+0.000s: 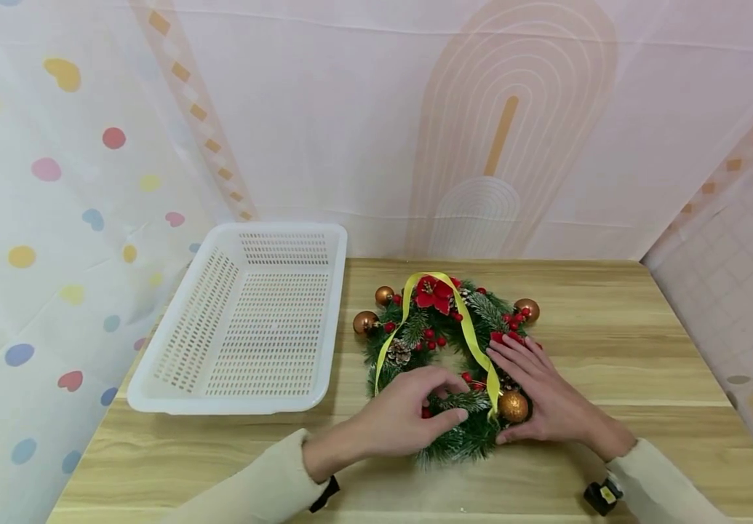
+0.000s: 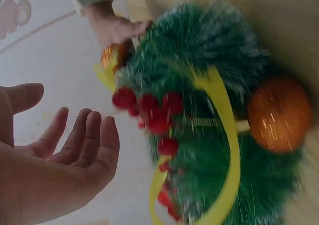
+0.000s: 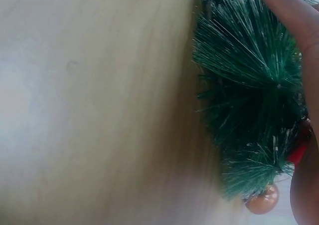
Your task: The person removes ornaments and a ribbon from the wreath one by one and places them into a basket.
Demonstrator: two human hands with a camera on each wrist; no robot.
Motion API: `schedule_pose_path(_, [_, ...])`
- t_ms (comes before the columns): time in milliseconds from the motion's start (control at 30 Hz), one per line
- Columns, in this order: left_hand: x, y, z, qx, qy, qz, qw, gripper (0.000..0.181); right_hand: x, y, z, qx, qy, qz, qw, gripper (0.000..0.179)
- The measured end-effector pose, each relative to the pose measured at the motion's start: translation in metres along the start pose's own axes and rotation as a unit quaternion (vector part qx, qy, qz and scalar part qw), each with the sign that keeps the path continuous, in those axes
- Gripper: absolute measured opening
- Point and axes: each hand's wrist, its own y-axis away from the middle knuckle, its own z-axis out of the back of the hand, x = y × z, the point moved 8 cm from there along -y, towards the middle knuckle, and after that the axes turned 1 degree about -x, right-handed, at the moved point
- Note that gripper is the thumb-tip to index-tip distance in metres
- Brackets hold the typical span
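A green Christmas wreath lies on the table, trimmed with red berries, pine cones, a red poinsettia and copper baubles. A loop of yellow ribbon runs across its top. Over the wreath's front left part is my left hand, its fingers loosely bent; the left wrist view shows them apart from the greenery with nothing held. My right hand rests on the wreath's right side, fingers stretched over the top and thumb near the front edge. Its palm side is hidden.
To the left of the wreath stands a white plastic basket with perforated walls and floor. The wooden table meets a patterned cloth backdrop at the back. Spotted cloth hangs along the left side.
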Motion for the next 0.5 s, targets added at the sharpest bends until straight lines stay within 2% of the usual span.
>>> schedule_pose_path(267, [-0.007, -0.023, -0.025, 0.002, -0.003, -0.007, 1.0000, 0.021, 0.001, 0.001, -0.001, -0.009, 0.002, 0.005, 0.9999, 0.122])
schedule_pose_path(500, [-0.006, -0.040, -0.039, -0.009, -0.035, 0.016, 0.9992, 0.024, 0.001, 0.001, -0.003, -0.023, 0.001, 0.019, 0.9996, 0.121])
